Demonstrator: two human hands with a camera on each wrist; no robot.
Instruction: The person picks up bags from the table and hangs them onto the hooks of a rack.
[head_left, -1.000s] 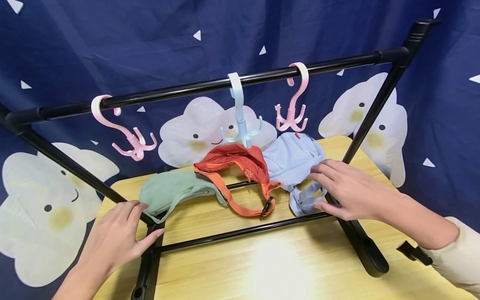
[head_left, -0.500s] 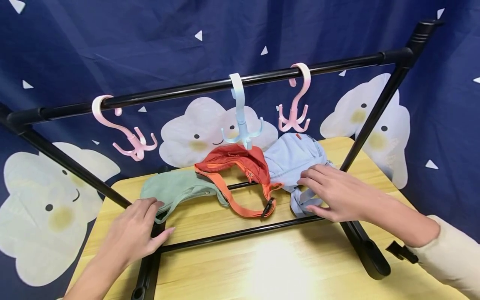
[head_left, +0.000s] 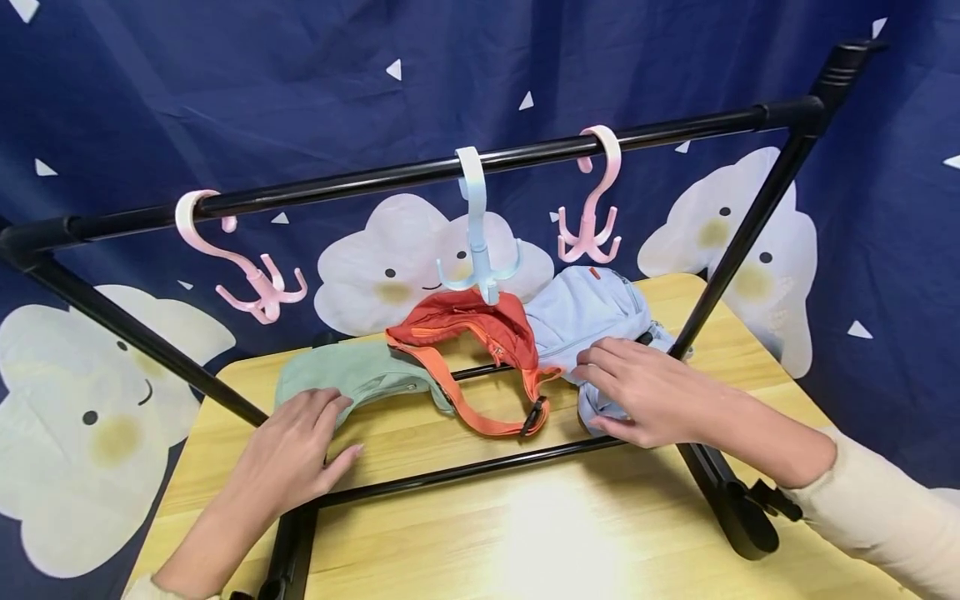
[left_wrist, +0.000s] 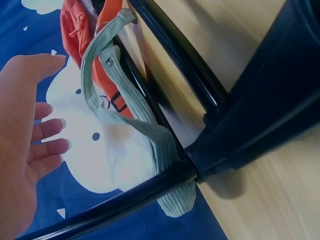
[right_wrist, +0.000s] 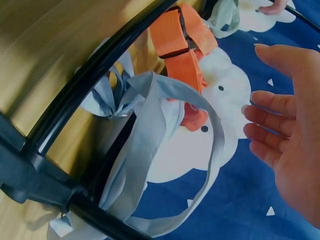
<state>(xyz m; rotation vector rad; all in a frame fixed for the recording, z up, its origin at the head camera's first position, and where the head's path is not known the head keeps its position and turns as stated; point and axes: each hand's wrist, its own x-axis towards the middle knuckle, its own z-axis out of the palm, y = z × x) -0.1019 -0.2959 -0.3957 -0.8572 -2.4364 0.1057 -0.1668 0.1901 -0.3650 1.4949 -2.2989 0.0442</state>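
Note:
Three small sling bags lie in a row on the wooden table, under a black rack. The green bag is at the left, the red bag with its orange strap in the middle, and the light blue bag at the right. My left hand hovers over the near side of the green bag, fingers relaxed and holding nothing. My right hand is over the light blue bag's lower part, thumb and fingers apart. In the right wrist view, a loose pale blue strap loops beside the empty right hand.
From the rack's top bar hang a left pink hook, a blue hook and a right pink hook, each with several prongs. The lower crossbar runs in front of the bags. A blue cloud-print curtain stands behind.
My left hand has moved right and slightly up over the green bag. My right hand has moved left across the light blue bag. The bags remain in place.

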